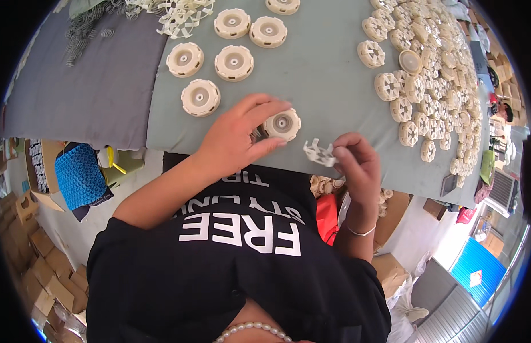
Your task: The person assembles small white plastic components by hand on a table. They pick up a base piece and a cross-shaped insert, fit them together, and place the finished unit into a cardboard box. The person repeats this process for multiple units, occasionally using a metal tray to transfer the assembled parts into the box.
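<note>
My left hand [234,137] curls its thumb and fingers around the rim of a round cream plastic housing [283,123], which rests on the table near its front edge. A recessed centre with a small hub faces up in it. Just to its right, my right hand [361,167] pinches a white plastic piece with several prongs [318,152] between thumb and fingers, over the table's edge. Several matching housings stand beyond my left hand, among them a nearest one [200,98].
The table has a grey-green cover [322,74] and a darker grey cloth [99,86] at left. Coil springs [82,31] and a heap of white pronged pieces [185,14] lie at the far left. Many assembled round parts [428,86] crowd the right side. Cartons [54,263] stand below left.
</note>
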### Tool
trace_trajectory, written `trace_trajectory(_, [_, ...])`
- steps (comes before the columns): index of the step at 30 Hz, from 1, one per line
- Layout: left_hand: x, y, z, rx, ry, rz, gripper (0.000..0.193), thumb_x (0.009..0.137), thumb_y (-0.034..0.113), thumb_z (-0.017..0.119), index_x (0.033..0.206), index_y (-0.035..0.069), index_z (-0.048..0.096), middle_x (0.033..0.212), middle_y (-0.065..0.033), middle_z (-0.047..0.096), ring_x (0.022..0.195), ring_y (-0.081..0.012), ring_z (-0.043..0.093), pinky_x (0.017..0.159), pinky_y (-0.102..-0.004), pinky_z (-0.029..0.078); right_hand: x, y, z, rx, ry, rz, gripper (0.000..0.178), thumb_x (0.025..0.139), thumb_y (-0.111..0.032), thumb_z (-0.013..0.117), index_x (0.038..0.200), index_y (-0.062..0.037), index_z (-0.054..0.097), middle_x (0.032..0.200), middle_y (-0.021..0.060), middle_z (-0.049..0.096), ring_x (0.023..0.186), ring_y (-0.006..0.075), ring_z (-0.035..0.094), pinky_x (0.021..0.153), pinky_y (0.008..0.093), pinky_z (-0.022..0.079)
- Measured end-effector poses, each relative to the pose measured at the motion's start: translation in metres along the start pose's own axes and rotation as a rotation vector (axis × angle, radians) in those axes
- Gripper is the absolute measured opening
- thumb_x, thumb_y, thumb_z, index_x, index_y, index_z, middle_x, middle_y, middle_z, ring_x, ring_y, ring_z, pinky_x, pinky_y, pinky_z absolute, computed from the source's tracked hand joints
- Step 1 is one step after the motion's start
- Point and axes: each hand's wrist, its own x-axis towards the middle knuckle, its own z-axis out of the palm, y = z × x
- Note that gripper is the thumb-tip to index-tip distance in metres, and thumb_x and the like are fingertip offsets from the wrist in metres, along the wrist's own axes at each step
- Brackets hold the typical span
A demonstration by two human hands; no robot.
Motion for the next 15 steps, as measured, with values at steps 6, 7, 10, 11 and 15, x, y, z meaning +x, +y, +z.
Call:
trace_trajectory(6, [0.000, -0.011, 0.006, -0.038, 0.044, 0.043, 0.044, 0.085, 0.019, 0.083, 0.127, 0.013, 0.072, 0.131, -0.0071, 0.064, 0.105, -0.0235, 0.067, 0.087, -0.0348, 0.055, 0.015, 0.004, -0.016, 0.280, 0.179, 0.265, 0.016, 0.106, -0.017, 0.063, 0.115, -0.0051, 0.068, 0.091, 0.0009, 0.067, 0.063, 0.0045, 0.054, 0.050, 0.0213, 0.039])
trace_trajectory(7, [0.000, -0.012, 0.006, -0.053, 0.040, 0.032, 0.044, 0.085, 0.020, 0.084, 0.127, 0.014, 0.072, 0.132, -0.0069, 0.064, 0.105, -0.0235, 0.067, 0.087, -0.0349, 0.055, 0.016, 0.002, -0.017, 0.116, 0.251, 0.249, 0.019, 0.104, -0.018, 0.066, 0.118, -0.0051, 0.068, 0.094, 0.0018, 0.068, 0.064, 0.0051, 0.055, 0.050, 0.0216, 0.041])
trace_trajectory(10, [-0.001, -0.007, 0.004, -0.065, 0.056, 0.023, 0.044, 0.084, 0.020, 0.084, 0.126, 0.013, 0.073, 0.132, -0.0067, 0.064, 0.099, -0.0223, 0.067, 0.084, -0.0339, 0.055, 0.017, -0.007, -0.013, -0.361, 0.331, 0.074, 0.036, 0.095, -0.018, 0.076, 0.127, -0.0054, 0.068, 0.107, 0.0046, 0.068, 0.070, 0.0072, 0.056, 0.053, 0.0226, 0.045])
trace_trajectory(11, [-0.001, -0.006, 0.003, -0.061, 0.043, 0.009, 0.045, 0.084, 0.020, 0.085, 0.127, 0.013, 0.073, 0.132, -0.0066, 0.064, 0.097, -0.0216, 0.067, 0.083, -0.0334, 0.055, 0.015, -0.012, -0.007, -0.507, 0.270, -0.069, 0.042, 0.090, -0.017, 0.079, 0.129, -0.0057, 0.068, 0.111, 0.0056, 0.068, 0.073, 0.0082, 0.057, 0.055, 0.0231, 0.047])
trace_trajectory(15, [0.000, -0.006, 0.003, -0.054, 0.024, -0.006, 0.049, 0.083, 0.021, 0.085, 0.129, 0.012, 0.071, 0.132, -0.0064, 0.064, 0.088, -0.0179, 0.065, 0.077, -0.0309, 0.054, 0.013, -0.014, -0.010, -0.759, 0.079, -0.191, 0.062, 0.073, -0.010, 0.088, 0.132, -0.0057, 0.069, 0.127, 0.0078, 0.064, 0.083, 0.0126, 0.060, 0.064, 0.0254, 0.055])
